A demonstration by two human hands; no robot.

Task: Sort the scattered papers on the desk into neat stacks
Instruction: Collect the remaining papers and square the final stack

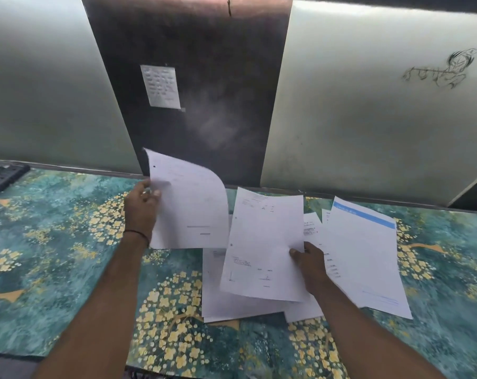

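— What is the surface like?

— The surface [67, 269] wears a teal cover printed with yellow blossom clusters and tan branches. A black keyboard-like slab [2, 179] sits at its far left corner, only partly in view.

— And behind it?

— A dark brown upright panel [204, 77] stands in the middle with a small handwritten white note [162, 86] stuck on it. A pale grey-green panel [40, 77] flanks it on the left and a cream panel [368, 119] on the right; the cream one carries a black line sketch [445, 69].

— Where are the papers?

— The left hand [141, 209] has its fingers curled round the left edge of a curling white sheet [190, 209], lifted off the surface. The right hand [311, 266] pinches the right edge of a flat white printed sheet [262, 242], thumb on top. Under that lies a loose pile of white papers [218, 302], right of centre. Just beside it on the right rests a white sheet with a blue band [366, 258], overlapping smaller pages.

— Anything on the wrist?

— A thin black thread [137, 233], on the left.
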